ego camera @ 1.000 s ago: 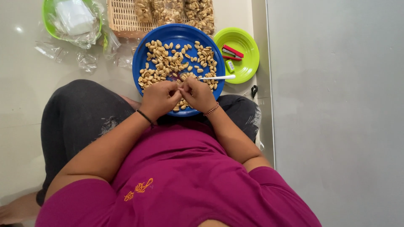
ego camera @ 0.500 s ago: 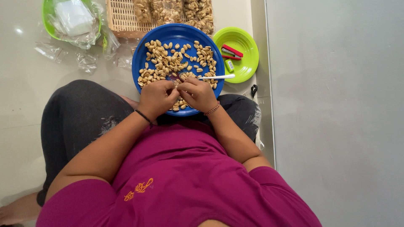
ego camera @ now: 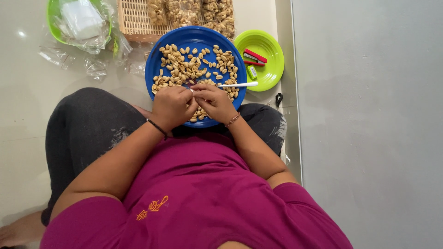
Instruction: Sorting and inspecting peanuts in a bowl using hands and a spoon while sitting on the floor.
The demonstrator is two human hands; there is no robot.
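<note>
Your left hand (ego camera: 171, 107) and right hand (ego camera: 213, 101) meet over the near half of the blue plate (ego camera: 162, 54), knuckles up and fingertips pinched together at the middle. Both hands are curled closed around something small held between them; it is hidden by your fingers, so you cannot tell from this view what it is or which way it points.

The plate rests on your lap against your dark trousers, and peanuts (ego camera: 187, 67) lie scattered over it in a loose layer, thickest on its left and centre. A white plastic spoon (ego camera: 240, 85) lies on the plate's right rim, just beside your right hand; its long axis runs nearly level, left to right, with the far end pointing right toward the green plate (ego camera: 272, 48).

That green plate sits just right of the blue one and carries a red stapler (ego camera: 254, 56). Beyond the blue plate stands a woven basket (ego camera: 134, 20) holding filled peanut bags (ego camera: 184, 10). Far left, a green bowl (ego camera: 51, 20) holds clear plastic bags (ego camera: 83, 23).
</note>
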